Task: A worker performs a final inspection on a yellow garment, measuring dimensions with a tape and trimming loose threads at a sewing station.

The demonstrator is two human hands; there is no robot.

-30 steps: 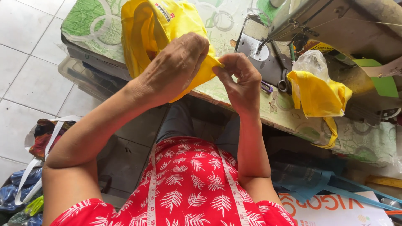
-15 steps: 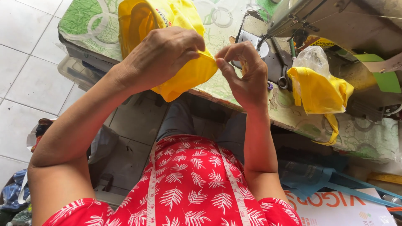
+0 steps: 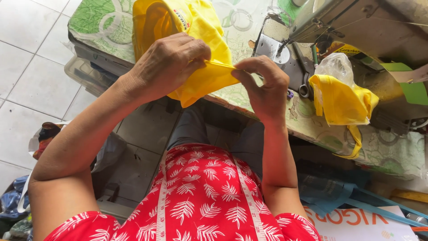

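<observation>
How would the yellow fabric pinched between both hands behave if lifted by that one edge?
The yellow fabric probably flops: it already folds and sags below the left hand and right hand. It looks thin, so likely light and easily creased.

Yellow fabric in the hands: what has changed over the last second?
Little. Both hands kept their pinch on the yellow fabric: the left hand over the fold, the right hand at its edge. The hands drew slightly closer together, tightening the fold. The second yellow piece and scissors on the sewing table stayed put.
</observation>
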